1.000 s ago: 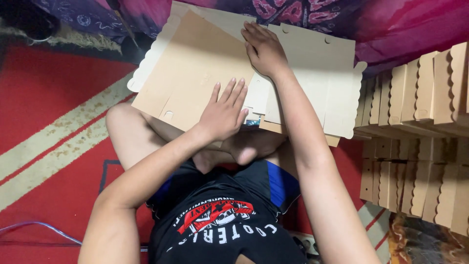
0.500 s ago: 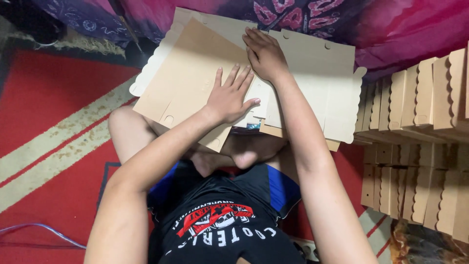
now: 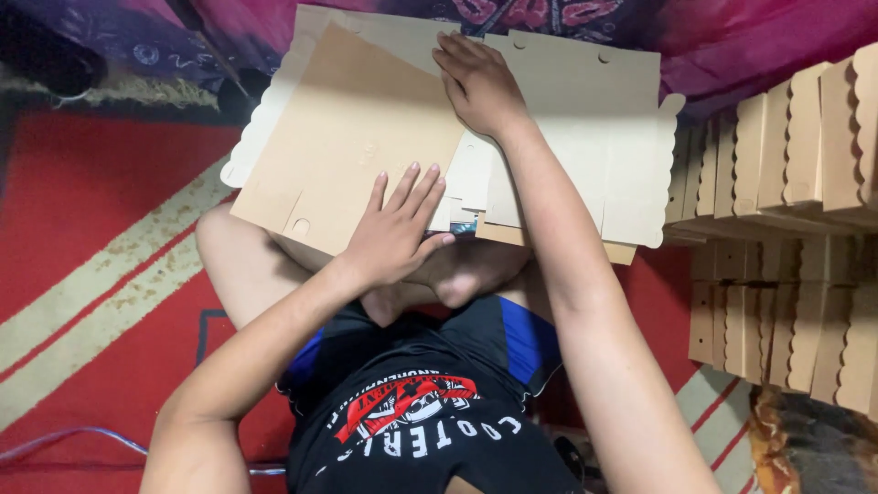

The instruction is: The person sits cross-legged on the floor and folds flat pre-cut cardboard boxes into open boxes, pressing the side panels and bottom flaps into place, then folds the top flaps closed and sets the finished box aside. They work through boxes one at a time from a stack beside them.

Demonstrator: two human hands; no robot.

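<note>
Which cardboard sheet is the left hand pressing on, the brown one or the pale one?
The brown sheet, lying on top; the left hand presses its near edge, while the right hand rests farther back.

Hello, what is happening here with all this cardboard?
A person sits cross-legged on a red carpet with a flat die-cut cardboard sheet over the legs. The left hand presses flat on a raised brown panel; the right hand presses near the sheet's far edge. Stacks of similar cardboard pieces stand on the right.

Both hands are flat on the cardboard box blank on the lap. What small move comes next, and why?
Probably press the left hand down and crease the raised brown panel: that panel sits lifted over the flat box blank, while the right hand pins its far edge.
</note>
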